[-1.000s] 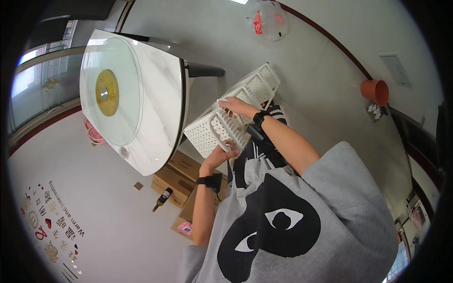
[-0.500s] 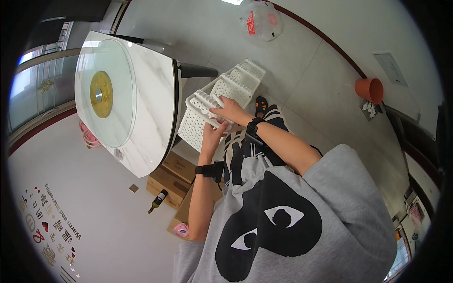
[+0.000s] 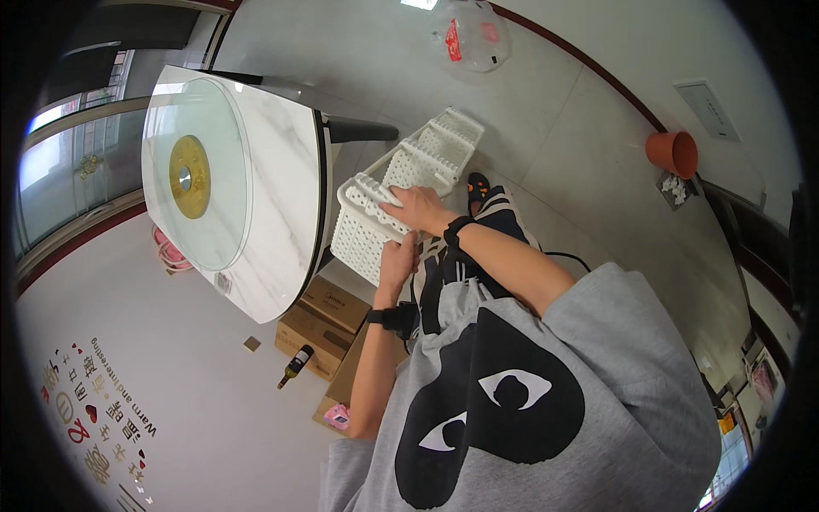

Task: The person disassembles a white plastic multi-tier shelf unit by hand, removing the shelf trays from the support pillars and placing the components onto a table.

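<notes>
A white plastic rack (image 3: 368, 241) with perforated, basket-like tiers stands on the floor in front of me, beside the table. My right hand (image 3: 418, 210) is closed over the rack's top bar, thumb and fingers bent around it. Just below and to the left, my left hand (image 3: 397, 263) is closed at the rack's near edge, with its fingers curled and partly hidden. Each wrist wears a black band. The part of the rack under my hands is covered by them.
A marble-look table (image 3: 286, 188) with a glass turntable (image 3: 230, 171) stands on the left. Cardboard boxes (image 3: 311, 341) and a dark bottle (image 3: 296, 365) lie below it. An orange bin (image 3: 672, 156) sits at the right wall, and a clear plastic bag (image 3: 478, 38) is on the floor ahead.
My left hand has curled its fingers, where before its thumb and fingers were spread against the rack. My right hand has slid slightly down along the bar. The whole view has shifted a little.
</notes>
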### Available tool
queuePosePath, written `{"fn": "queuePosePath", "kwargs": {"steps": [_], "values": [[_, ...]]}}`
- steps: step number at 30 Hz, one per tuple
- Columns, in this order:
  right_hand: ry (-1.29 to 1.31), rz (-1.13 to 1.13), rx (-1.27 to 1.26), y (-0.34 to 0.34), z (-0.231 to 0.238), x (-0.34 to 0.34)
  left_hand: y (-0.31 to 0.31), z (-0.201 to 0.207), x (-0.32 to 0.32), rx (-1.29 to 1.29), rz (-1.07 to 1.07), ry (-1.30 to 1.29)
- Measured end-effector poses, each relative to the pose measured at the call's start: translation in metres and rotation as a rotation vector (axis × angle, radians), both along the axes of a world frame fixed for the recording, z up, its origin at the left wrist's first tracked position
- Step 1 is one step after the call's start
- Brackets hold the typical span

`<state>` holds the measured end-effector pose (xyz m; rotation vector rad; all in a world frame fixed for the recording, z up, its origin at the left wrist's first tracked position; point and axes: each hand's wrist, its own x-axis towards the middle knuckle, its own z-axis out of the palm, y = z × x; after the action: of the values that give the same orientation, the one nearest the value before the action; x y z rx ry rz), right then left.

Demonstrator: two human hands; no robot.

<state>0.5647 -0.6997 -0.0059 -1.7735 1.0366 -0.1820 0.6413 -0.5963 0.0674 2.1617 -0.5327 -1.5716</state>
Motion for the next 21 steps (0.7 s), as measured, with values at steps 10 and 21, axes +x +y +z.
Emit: {"fn": "queuePosePath", "kwargs": {"steps": [10,21], "values": [[-0.010,0.099,-0.036,0.002,-0.007,0.004,0.010,-0.004,-0.002,-0.052,0.069,-0.017],[0.002,0.079,0.033,-0.005,-0.013,0.009,-0.001,0.041,-0.021,-0.488,-0.963,-1.300]]}}
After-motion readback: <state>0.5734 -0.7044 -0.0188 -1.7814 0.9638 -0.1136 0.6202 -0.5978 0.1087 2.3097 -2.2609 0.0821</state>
